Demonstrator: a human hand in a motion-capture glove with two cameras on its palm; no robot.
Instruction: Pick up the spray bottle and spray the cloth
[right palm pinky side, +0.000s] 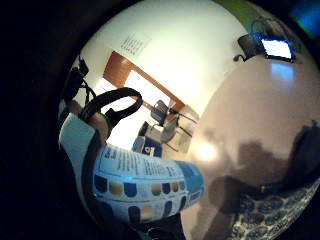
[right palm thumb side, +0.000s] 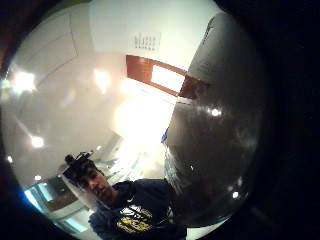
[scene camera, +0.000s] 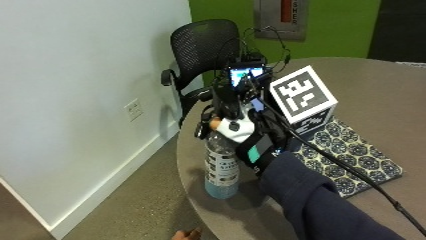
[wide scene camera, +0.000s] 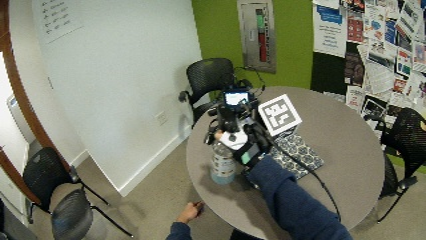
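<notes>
Table (scene camera: 373, 90) under everything. Cloth (scene camera: 349, 155) lies flat just right of the right hand (scene camera: 256, 142). Bottle (scene camera: 221, 167) stands upright near the table edge; the hand's fingers wrap its top.

The room is evenly bright from overhead, the white wall (scene camera: 80, 75) at nine o'clock of the table (scene camera: 373, 90) glowing plainly. Only a soft shadow pools on the tabletop at about three o'clock from the base of the spray bottle (scene camera: 221, 170), under the right hand (scene camera: 249, 140). From the palm, a pale patch of glare (right palm pinky side: 205, 150) sits on the table beside the bottle's label, darker shadows lie near the cloth (right palm pinky side: 265, 215), and the ceiling lights (right palm thumb side: 22, 80) and a window (right palm thumb side: 167, 78) burn white.
</notes>
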